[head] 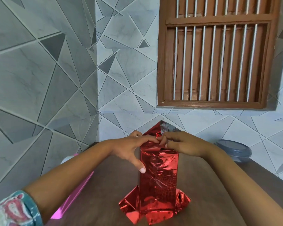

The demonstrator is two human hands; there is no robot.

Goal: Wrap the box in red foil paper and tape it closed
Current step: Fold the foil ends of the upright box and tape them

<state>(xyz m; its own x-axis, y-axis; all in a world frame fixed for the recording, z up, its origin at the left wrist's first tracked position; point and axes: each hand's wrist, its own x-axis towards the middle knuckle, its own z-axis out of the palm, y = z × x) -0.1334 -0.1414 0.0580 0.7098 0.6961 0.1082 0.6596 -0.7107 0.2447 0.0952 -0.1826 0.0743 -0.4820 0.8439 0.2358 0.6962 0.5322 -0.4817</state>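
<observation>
A long box wrapped in shiny red foil paper [158, 175] lies on the brown table [104, 185], its length running away from me. At the near end the foil flaps splay out loose. At the far end a pointed foil flap [160, 129] stands up, its silver back showing. My left hand [131, 149] rests over the box's far left edge, thumb against the side and fingers on the fold. My right hand [183, 144] presses curled fingers onto the fold at the far right. Fingertips of both hands meet at the middle. No tape is visible.
A pink roll or sheet [75, 198] lies along the table's left edge under my left forearm. A grey lidded round container [235, 150] sits at the table's back right. Tiled walls and a brown shuttered window [216, 53] stand close behind the table.
</observation>
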